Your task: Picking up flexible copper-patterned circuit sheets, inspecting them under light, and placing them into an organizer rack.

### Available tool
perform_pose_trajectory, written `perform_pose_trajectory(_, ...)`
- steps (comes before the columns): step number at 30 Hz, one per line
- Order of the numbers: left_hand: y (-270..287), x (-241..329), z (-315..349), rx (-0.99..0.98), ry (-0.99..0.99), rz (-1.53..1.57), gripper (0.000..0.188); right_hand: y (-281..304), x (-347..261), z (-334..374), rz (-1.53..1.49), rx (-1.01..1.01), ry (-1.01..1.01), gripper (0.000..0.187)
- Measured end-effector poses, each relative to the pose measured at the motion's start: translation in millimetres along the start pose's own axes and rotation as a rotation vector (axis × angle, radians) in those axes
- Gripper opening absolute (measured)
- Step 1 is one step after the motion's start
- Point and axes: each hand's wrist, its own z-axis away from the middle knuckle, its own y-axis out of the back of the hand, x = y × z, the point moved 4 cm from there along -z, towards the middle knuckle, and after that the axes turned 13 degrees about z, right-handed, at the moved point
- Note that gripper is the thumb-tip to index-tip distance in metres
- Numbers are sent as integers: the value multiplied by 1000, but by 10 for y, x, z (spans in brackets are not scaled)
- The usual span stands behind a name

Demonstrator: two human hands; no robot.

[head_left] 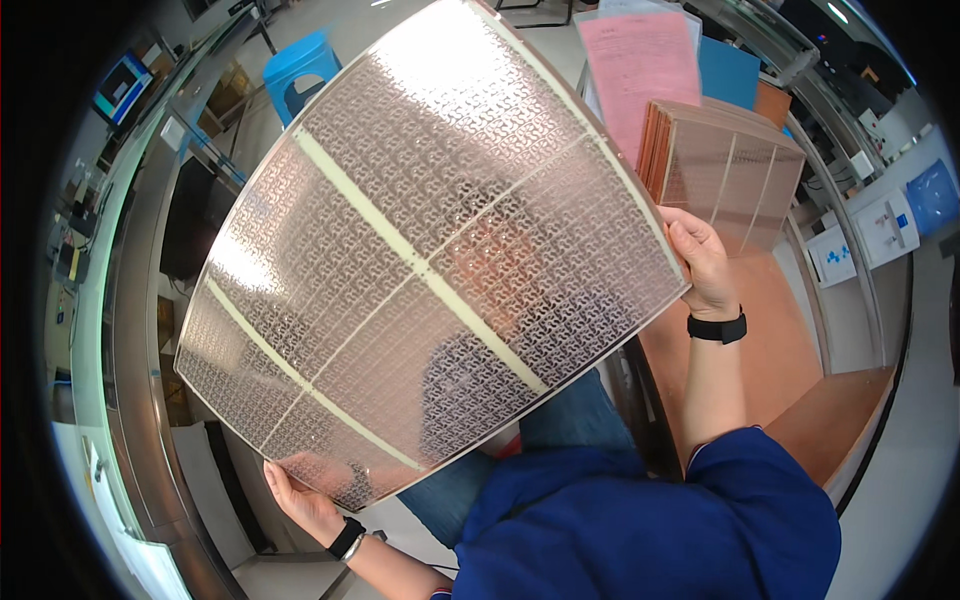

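Observation:
A large, thin copper-coloured circuit board panel (365, 340) is held up tilted in front of me, its left corner lower than its right. Fine repeated shapes cover its shiny face, divided by pale strips, and bright glare sits on its upper part. My left hand (305, 508) grips the lower left edge, with some fingers out of sight at the panel's edge. At the right edge my right hand (704, 265) pinches the panel, thumb in front and the other fingers partly hidden. Just beyond that hand stands a stack of similar panels (740, 170).
Pink paper (645, 70) and a blue sheet (730, 72) are behind the stack. A brownish-orange board surface (750, 335) lies below it on the right. A long bench (115, 330) runs along the left, and a blue stool (298, 62) stands beyond the panel.

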Motion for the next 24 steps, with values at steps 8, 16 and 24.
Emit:
perform_pose_trajectory(8, -131, 33, 53, 76, -64, -111, 27, -2, -50, 10, 81, -86, 12, 35)
perform_pose_trajectory(16, -95, 48, 27, 1, -12, -80, 28, 33, -133, 111, 277, -78, -12, 31)
perform_pose_trajectory(24, -292, 269, 54, -35, -134, 24, 23, -69, -309, 28, 95, 42, 149, 31)
